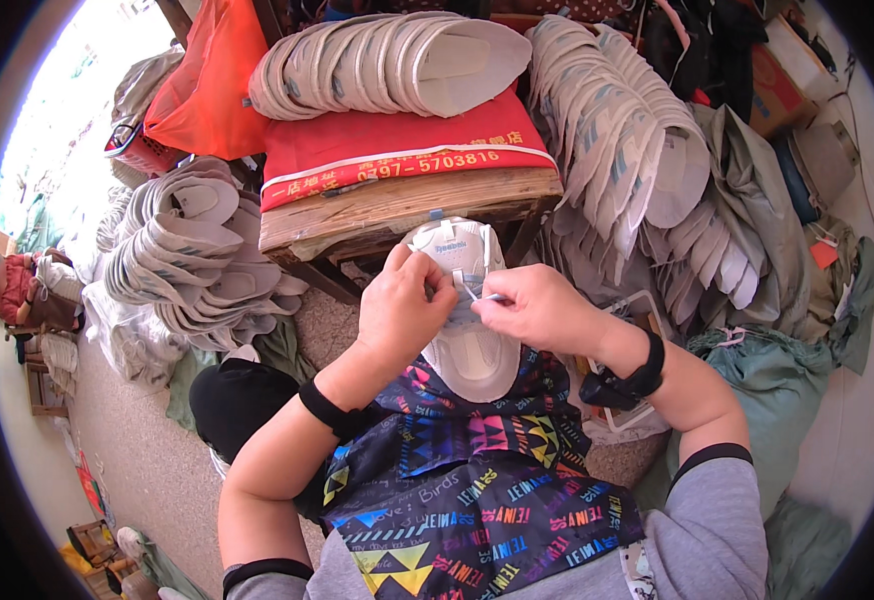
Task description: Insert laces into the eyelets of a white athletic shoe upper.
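A white shoe upper (475, 362) with light blue-grey panels lies across my apron-covered lap. Its tongue end points away from me and rests near the front of the wooden stool. My left hand (404, 300) is closed at the upper's left eyelet edge, fingers pinched against it. From the right, my right hand (537, 308) pinches a slim pale thing with a light blue part, at the middle of the lacing opening; whether it is a lace or a small tool is unclear. White lace pieces show at the eyelet rows. My fingers hide part of the opening.
A wooden stool (407, 205) with a red cloth carries a row of nested shoe uppers (387, 65). More uppers are stacked at the right (622, 130) and left (182, 235). Green sacks (767, 385) lie at my right; a black rounded thing (242, 405) is by my left arm.
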Tool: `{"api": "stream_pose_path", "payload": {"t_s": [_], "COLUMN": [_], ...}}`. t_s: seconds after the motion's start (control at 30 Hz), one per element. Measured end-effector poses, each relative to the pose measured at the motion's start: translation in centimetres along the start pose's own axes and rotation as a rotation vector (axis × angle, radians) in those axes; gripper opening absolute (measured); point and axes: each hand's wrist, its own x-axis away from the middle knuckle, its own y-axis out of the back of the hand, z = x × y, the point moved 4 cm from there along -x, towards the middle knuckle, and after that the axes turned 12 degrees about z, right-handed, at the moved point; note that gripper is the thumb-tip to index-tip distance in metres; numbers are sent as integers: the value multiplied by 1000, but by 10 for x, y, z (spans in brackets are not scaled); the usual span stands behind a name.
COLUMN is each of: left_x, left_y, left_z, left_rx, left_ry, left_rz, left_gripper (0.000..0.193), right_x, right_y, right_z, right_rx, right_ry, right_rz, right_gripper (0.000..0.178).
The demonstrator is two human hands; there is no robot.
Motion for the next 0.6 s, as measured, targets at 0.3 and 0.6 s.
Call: {"api": "stream_pose_path", "payload": {"t_s": [0.3,0.6], "left_x": [14,17], "left_y": [8,4], "left_z": [29,41], "left_rx": [278,717], "left_ry": [87,367], "left_rz": [-91,229], "left_gripper": [19,13], "right_x": [9,-15], "right_y": [42,6], "right_z": [-38,0], "right_rx": [-235,323], "right_ry": [-266,137], "right_rz": [-389,-200], "right_gripper": [13,17]}}
